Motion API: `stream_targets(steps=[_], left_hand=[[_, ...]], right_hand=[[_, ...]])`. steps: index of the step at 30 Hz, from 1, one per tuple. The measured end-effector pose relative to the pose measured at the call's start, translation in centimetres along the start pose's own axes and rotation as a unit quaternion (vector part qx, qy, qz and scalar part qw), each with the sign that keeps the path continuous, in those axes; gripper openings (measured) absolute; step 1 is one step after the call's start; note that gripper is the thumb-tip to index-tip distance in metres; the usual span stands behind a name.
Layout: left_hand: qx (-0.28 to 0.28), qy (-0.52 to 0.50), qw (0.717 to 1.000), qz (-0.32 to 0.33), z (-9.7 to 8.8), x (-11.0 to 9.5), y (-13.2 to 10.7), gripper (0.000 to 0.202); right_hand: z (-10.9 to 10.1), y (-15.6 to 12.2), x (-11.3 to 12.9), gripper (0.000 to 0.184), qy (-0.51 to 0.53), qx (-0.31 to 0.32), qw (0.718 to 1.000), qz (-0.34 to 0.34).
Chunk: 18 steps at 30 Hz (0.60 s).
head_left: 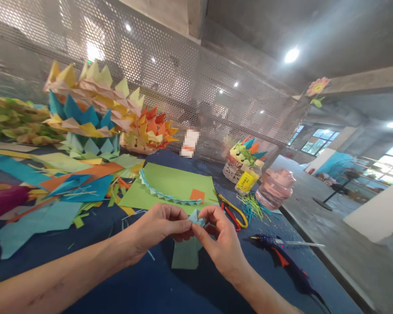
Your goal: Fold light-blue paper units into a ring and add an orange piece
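Note:
Between my two hands is a small piece of folded light-blue paper (196,216), raised above the dark blue table. My left hand (165,222) pinches its left side with thumb and fingers. On the other side, my right hand (214,231) grips it the same way. Just below lie flat pale green-blue paper pieces (185,255), partly hidden by my hands. Beyond my fingers, a curved chain of folded blue paper (165,196) rests on a green paper sheet (170,179), its right end by an orange paper square (197,195).
Scissors (234,211) and a glue gun (281,250) lie at the right, near a yellow-labelled bottle (249,178) and a pink jar (275,189). Paper scraps (42,222) cover the left. Folded-paper baskets (91,144) stand behind, before a perforated metal screen (170,83).

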<state>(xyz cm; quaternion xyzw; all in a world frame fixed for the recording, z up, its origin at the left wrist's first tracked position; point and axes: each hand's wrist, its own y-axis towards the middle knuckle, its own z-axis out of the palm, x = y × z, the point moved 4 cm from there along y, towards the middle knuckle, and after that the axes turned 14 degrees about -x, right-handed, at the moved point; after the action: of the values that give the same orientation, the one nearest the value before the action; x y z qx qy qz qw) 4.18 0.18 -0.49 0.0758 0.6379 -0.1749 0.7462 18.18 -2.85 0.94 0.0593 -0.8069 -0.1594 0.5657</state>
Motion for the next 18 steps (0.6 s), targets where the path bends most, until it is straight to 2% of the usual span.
stream_targets(steps=[9,13,18], left_hand=[[-0.015,0.023,1.0,0.005,-0.1,0.0,0.2,0.016],[-0.025,0.036,0.999,-0.008,-0.4,0.4,0.5,0.018],[-0.044,0.011,0.999,-0.017,-0.8,0.3,0.9,0.019]], right_hand=[[0.3,-0.1,0.3,0.029,0.024,0.003,1.0,-0.008],[0.1,-0.3,0.9,0.03,0.007,0.034,0.999,-0.028],[-0.5,-0.3,1.8,0.02,-0.024,0.063,0.994,-0.083]])
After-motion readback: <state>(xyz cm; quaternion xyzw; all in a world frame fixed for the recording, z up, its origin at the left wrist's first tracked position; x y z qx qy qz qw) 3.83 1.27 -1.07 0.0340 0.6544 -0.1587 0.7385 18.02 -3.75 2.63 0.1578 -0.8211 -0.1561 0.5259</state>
